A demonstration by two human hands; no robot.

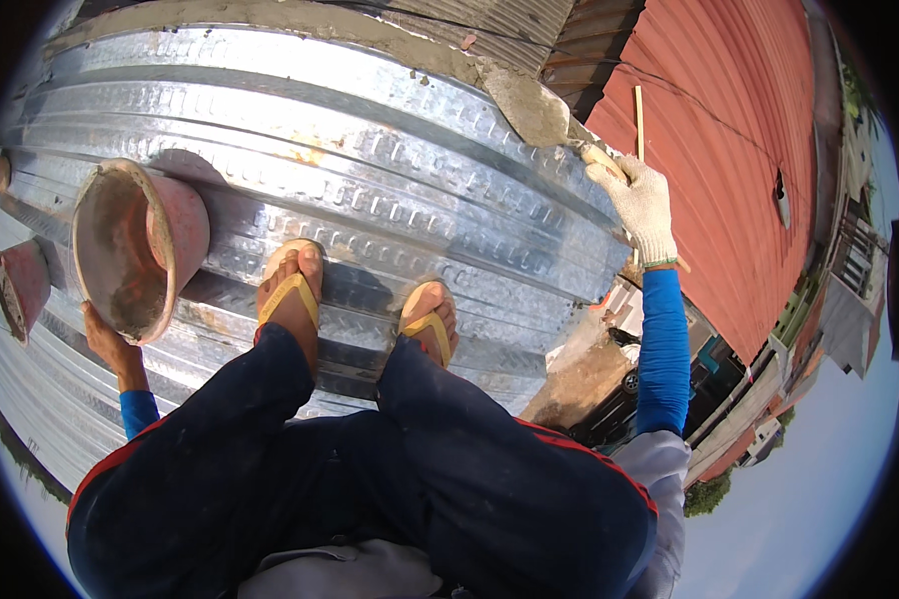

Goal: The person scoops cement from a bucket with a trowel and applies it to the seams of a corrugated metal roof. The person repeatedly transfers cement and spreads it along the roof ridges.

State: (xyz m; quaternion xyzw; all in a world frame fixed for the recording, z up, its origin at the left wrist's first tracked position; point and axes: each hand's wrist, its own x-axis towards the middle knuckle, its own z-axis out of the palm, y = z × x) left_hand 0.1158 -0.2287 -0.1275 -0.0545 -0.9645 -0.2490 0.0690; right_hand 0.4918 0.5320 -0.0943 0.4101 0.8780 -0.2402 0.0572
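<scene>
My right hand (641, 205), in a white knitted glove, grips the wooden handle of a trowel (601, 160). The trowel's blade, coated in grey mortar, lies against the right end of a mortar strip (410, 48) along the far edge of the metal roofing. On the left, my bare left hand (112, 344) holds the near rim of a worn red bucket (192, 222); some of its fingers are hidden by the bucket. The bucket is tilted with its mouth toward me, and grey mortar coats its inside.
Ribbed silver metal sheets (370, 160) lie beneath my sandalled feet. A smaller red bucket (28, 280) sits at the far left. Beyond the right edge, the roof drops to ground with a dark vehicle (639, 382). A red corrugated roof (729, 170) adjoins at the right.
</scene>
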